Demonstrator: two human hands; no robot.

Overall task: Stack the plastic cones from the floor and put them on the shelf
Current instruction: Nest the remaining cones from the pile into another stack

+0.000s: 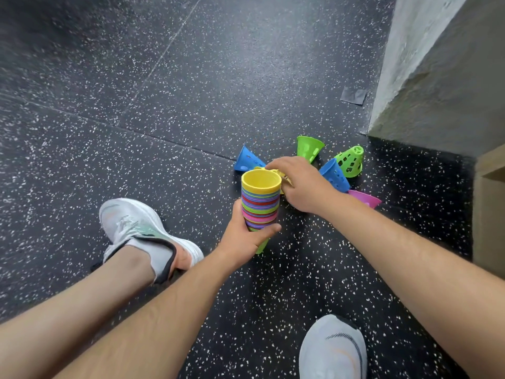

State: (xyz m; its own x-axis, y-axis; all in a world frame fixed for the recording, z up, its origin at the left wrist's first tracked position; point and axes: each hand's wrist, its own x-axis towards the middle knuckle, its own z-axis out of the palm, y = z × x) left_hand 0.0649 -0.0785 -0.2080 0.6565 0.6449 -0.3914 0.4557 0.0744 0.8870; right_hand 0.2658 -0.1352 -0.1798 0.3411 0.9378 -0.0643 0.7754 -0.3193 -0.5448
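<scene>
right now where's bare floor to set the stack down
Bare floor left of the stack, toward the left shoe, and beyond the blue cone. Crowded right: right hand grips a yellow cone amid loose cones by the wall.

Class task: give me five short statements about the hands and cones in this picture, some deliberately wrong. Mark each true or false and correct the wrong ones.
1. The left hand grips the stack of cones. True.
2. The stack's top cone is red. False: it is yellow.
3. The right hand curls its fingers over a yellow cone beside the stack. True.
4. Every loose cone on the floor is blue. False: besides two blue cones there are two green cones and a pink cone.
5. The person is barefoot. False: white shoes are on both feet.
</scene>
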